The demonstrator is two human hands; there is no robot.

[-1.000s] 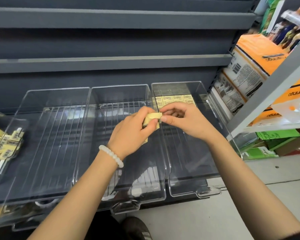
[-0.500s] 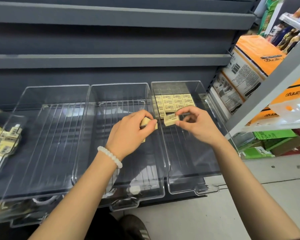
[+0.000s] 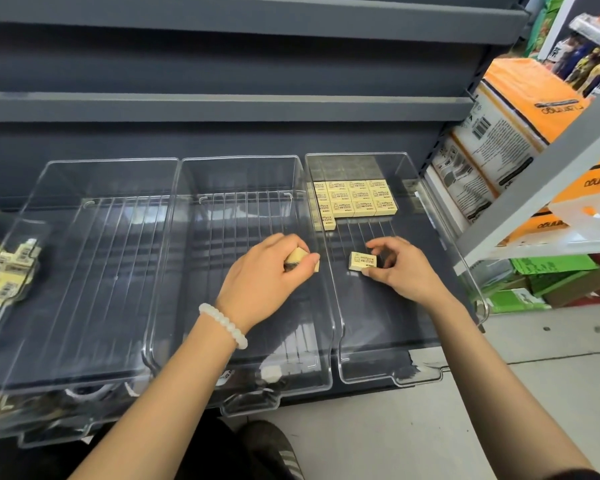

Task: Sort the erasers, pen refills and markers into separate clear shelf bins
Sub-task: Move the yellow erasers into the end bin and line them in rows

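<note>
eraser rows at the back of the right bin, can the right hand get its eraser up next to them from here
Probably yes. The right hand holds an eraser over the right bin, which is open-topped, and the floor between it and the eraser rows looks bare.

Hands split apart: 1.0 s ago both met over the wall between middle and right bin, pinching one yellow clump together. Now right hand [image 3: 400, 270] has carried a single yellow eraser [image 3: 362, 261] off to the right and lower, over the floor of the right clear bin [image 3: 465, 271], pinched at its right end between thumb and fingers, label face up. It sits nearer the bin's front than 0.5 s ago, farther from the eraser rows [image 3: 355, 199] at the back. Left hand [image 3: 267, 277] dropped slightly, keeps gripping the remaining erasers [image 3: 300, 258] over the middle bin [image 3: 236, 168].
</note>
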